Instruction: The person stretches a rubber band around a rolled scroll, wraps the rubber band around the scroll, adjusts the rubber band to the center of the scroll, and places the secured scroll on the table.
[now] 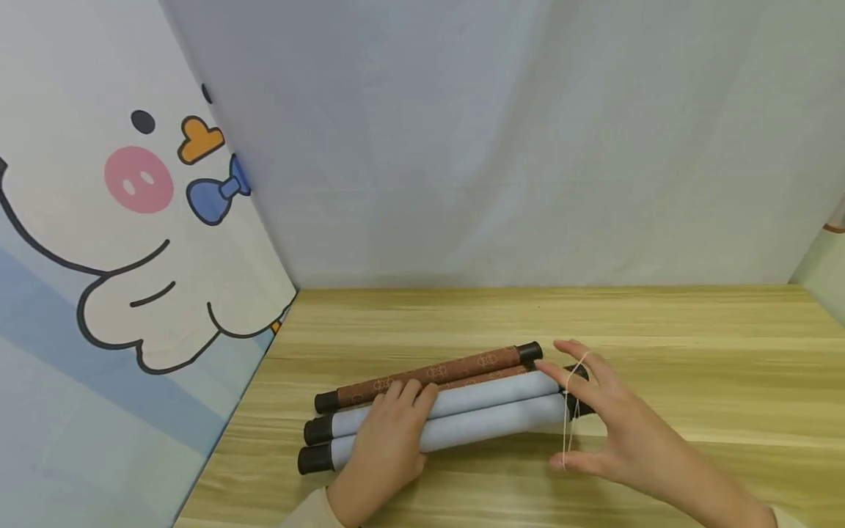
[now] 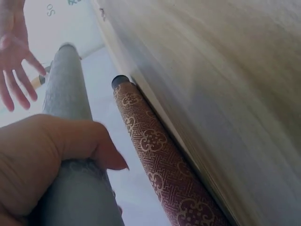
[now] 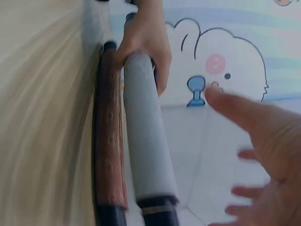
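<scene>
Soft, even light over your head view, a faint shadow on the tabletop (image 1: 502, 480) between your left fingers (image 1: 396, 390) and right fingers (image 1: 590, 393), your wrist views hazy, the left one dimmer, your right fingers blurred in the right one

Matt pale rolls (image 1: 495, 425), brocade-like brown roll (image 1: 462, 368), smooth wood-grain tabletop (image 1: 700, 352)

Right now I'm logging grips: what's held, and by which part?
Left hand grips the pale rolls near their middle; right hand stretches a white band between fingers and thumb.
</scene>
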Demonstrator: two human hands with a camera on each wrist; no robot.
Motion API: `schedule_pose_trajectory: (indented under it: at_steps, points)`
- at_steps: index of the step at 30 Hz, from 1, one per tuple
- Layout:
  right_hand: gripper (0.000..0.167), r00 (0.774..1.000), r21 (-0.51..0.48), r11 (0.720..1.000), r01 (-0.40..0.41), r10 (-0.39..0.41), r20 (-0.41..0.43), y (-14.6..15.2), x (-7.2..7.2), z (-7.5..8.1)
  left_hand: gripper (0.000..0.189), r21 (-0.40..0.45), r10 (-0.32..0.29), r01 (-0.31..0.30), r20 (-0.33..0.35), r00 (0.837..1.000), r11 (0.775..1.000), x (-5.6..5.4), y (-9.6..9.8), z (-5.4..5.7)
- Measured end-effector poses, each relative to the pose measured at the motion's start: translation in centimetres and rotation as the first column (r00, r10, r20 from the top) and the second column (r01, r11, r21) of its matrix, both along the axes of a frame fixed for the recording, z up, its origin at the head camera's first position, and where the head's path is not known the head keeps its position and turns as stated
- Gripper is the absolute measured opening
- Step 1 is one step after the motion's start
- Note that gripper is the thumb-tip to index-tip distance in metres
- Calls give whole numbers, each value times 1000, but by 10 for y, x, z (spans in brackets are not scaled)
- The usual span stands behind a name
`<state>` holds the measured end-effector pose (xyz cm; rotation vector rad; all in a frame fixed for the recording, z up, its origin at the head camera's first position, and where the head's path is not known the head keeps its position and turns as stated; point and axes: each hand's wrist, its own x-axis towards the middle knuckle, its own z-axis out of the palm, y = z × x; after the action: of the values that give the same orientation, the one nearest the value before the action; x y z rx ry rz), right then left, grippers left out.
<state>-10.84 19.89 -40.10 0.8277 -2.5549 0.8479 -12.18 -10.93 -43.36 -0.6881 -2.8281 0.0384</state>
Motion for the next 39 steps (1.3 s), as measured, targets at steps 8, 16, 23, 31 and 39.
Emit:
schedule_pose_trajectory:
  at_steps: [8, 16, 23, 31, 39]
  points:
    - [103, 899, -277, 934, 227, -92, 428, 10, -4, 4, 87, 70, 64, -57, -100, 993, 996, 1, -4, 6]
    - [91, 677, -317, 921, 227, 84, 731, 25, -14, -10, 84, 100, 31, -15, -158, 987, 995, 2, -10, 8]
    - [54, 757, -266, 955, 135, 74, 650, 38, -42, -5, 87, 4, -217, 220, -145, 965, 976, -2, -19, 10]
    - [19, 946, -312, 946, 85, 22, 323, 49, -54, 10, 80, -35, -274, 272, -111, 955, 962, -3, -19, 6]
    - [21, 980, -249, 966, 71, -21, 198, 48, -48, 1, 83, -8, -198, 199, -99, 975, 980, -8, -22, 4]
